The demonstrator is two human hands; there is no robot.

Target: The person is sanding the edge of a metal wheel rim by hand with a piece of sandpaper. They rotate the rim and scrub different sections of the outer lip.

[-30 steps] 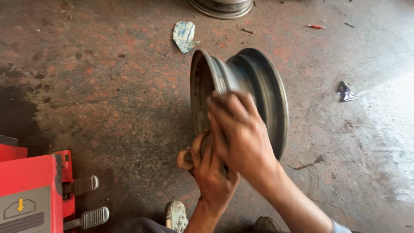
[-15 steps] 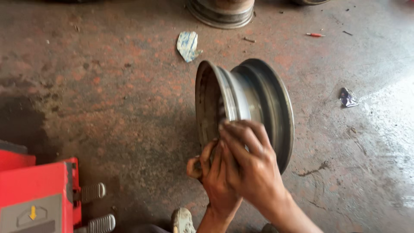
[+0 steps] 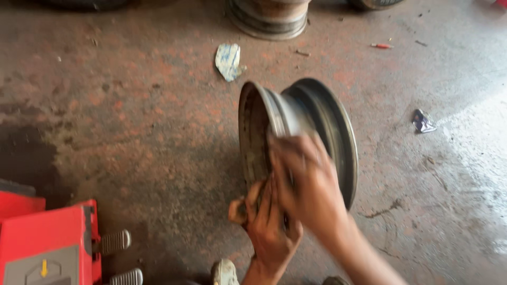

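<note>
A bare grey steel wheel rim (image 3: 317, 113) stands on its edge on the stained concrete floor in the head view. My left hand (image 3: 266, 221) grips the near lower edge of the rim, fingers curled around it. My right hand (image 3: 306, 182) lies over the rim's barrel just above the left hand, blurred by motion, fingers closed against the metal. Whether it holds a cloth or other item is hidden by the blur.
A red machine (image 3: 47, 243) with two metal foot pedals (image 3: 113, 241) sits at the bottom left. A crumpled paper scrap (image 3: 228, 60) lies beyond the rim. Another rim (image 3: 269, 18) stands at the top edge. A small dark scrap (image 3: 422, 121) lies right. A shoe tip (image 3: 224, 272) shows below.
The right hand has slid along the rim's barrel and is now blurred. The view has shifted slightly, so the rim sits a little lower and more to the right. The left hand keeps its grip.
</note>
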